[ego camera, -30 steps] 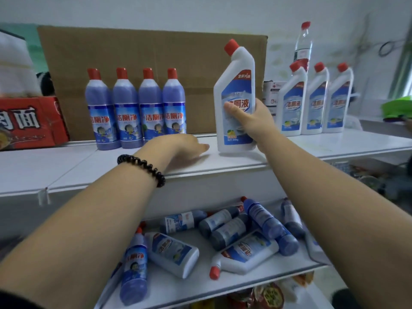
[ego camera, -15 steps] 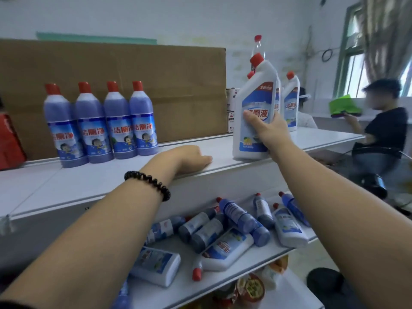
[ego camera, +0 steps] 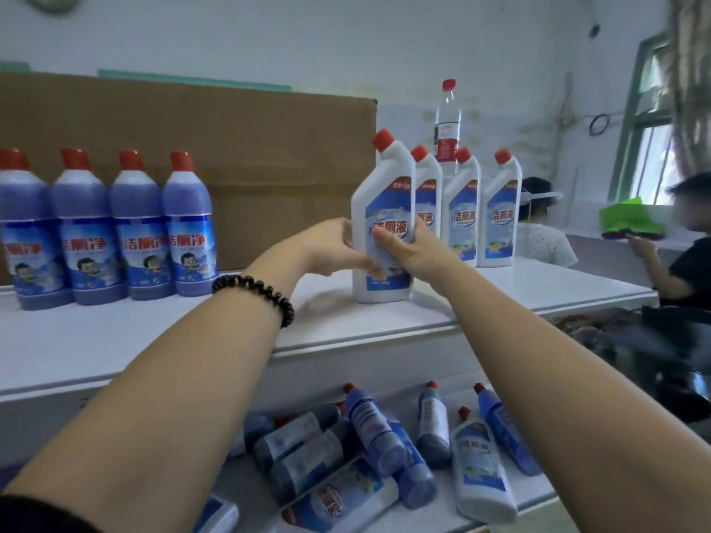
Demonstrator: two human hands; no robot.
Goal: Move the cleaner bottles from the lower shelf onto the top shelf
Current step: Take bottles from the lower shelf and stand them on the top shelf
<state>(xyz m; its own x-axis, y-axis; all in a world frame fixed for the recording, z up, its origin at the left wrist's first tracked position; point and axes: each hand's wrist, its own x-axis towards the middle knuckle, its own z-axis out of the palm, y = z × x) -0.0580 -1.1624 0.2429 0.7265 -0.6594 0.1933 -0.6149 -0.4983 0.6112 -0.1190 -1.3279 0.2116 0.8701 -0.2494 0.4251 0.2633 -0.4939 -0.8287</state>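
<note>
Stained white wall [ego camera: 346, 40], green-framed window [ego camera: 641, 148] at right.

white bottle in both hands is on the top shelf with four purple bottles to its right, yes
No. The head view shows the four purple bottles to the left of the white bottle, not its right. The left hand and right hand do hold it on the top shelf.

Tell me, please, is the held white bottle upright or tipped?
Upright: the white bottle stands base-down on the top shelf, red cap uppermost, left hand and right hand gripping its sides.
</note>
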